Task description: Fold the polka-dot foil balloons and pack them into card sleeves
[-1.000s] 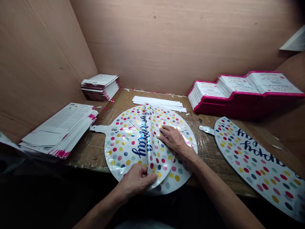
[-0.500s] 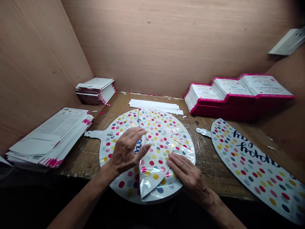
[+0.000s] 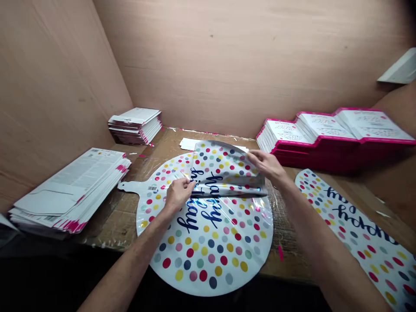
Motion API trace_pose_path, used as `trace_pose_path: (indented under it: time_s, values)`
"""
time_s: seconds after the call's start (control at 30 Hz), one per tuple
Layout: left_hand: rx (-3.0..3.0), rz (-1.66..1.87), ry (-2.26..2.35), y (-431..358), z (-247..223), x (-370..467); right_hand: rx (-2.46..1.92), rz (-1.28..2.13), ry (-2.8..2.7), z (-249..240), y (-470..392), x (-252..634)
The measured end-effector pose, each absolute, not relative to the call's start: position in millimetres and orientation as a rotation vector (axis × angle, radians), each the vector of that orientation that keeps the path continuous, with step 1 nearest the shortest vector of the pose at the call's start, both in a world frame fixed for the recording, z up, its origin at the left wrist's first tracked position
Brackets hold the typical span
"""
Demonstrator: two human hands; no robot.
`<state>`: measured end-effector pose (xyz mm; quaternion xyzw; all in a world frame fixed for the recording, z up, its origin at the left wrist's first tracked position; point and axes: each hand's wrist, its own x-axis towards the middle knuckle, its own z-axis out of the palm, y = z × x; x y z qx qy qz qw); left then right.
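Note:
A round, flat foil balloon (image 3: pixel 208 255) with coloured dots and "happy birthday" lettering lies on the table, its tail pointing left. Over its far half is a raised, partly folded dotted foil balloon (image 3: pixel 224 160) with a straight near edge. Whether the two are one sheet or separate ones, I cannot tell. My left hand (image 3: pixel 178 193) is closed, pinching the raised foil's left edge near the middle. Its far right edge is gripped between thumb and fingers of my right hand (image 3: pixel 266 165).
Stacks of white printed card sleeves (image 3: pixel 71 186) stand at left, with a smaller stack (image 3: pixel 136 123) behind. Pink-edged boxes (image 3: pixel 325 134) rise in steps at back right. Another dotted foil balloon (image 3: pixel 351 229) lies at right. White strips (image 3: pixel 187 143) lie near the wooden back wall (image 3: pixel 227 65).
Both hands were resting on a folded dotted flap. Now the foil's far part is lifted, more lettering shows, and my right hand has moved away from me to its far edge.

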<state>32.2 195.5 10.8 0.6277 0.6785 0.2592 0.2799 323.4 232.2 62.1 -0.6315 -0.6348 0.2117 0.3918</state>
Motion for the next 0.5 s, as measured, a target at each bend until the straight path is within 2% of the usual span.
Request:
trace_pose_path:
  time_s: [0.1, 0.2, 0.37, 0.5]
  values:
    - [1.637, 0.718, 1.874, 205.6, 2.5, 35.7, -1.582, 0.693, -1.397, 11.3, 201.7, 348.3]
    - [1.624, 0.750, 1.916, 206.2, -1.8, 36.8, -1.737, 0.544, -1.421, -18.9, 190.4, 351.5]
    - [1.803, 0.810, 2.057, 195.8, 3.9, 46.3, -2.044, 0.224, -1.511, -18.4, 217.5, 335.7]
    - [2.356, 0.729, 1.886, 192.1, 3.1, 52.3, -2.125, 0.035, -1.570, -13.4, 214.0, 329.6]
